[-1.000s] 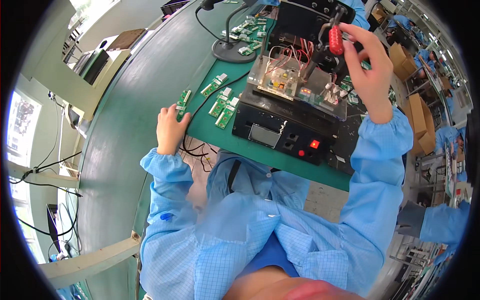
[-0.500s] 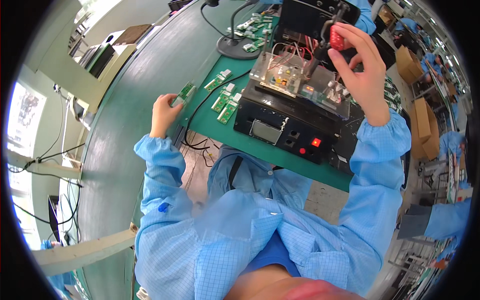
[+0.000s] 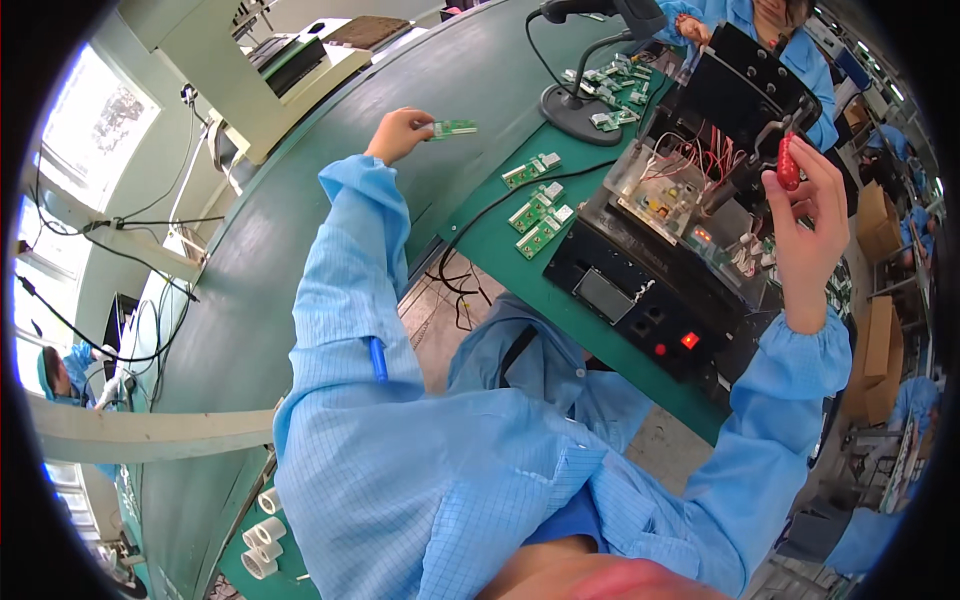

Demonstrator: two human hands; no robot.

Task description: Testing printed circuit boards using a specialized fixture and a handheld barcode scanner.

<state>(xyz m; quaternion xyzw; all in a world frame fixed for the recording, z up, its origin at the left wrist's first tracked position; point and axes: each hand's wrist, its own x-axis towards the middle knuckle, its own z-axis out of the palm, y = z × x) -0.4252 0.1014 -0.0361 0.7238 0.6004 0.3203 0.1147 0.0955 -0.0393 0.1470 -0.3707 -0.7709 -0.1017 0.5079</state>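
Observation:
My left hand (image 3: 400, 134) pinches one end of a small green circuit board (image 3: 455, 128) and holds it out over the left part of the green bench. My right hand (image 3: 812, 215) is closed on the red handle (image 3: 789, 163) of a lever clamp mounted on a black test fixture (image 3: 640, 290). Under the clamp, a clear plate (image 3: 640, 195) carries wires and small components. A red light (image 3: 690, 340) glows on the fixture's front, beside a small grey display (image 3: 604, 296). Several green boards with white connectors (image 3: 537, 207) lie left of the fixture.
A barcode scanner on a round black stand (image 3: 580, 118) rises behind the boards, with a heap of boards (image 3: 625, 85) beyond it. A black cable (image 3: 480, 215) crosses the green mat. Another person's hand (image 3: 692, 28) shows behind the fixture. White rolls (image 3: 262, 548) stand lower left.
My left hand has moved up and farther out over the bench with the circuit board, which now lies more level. My right hand stays on the red handle. The whole view has shifted.

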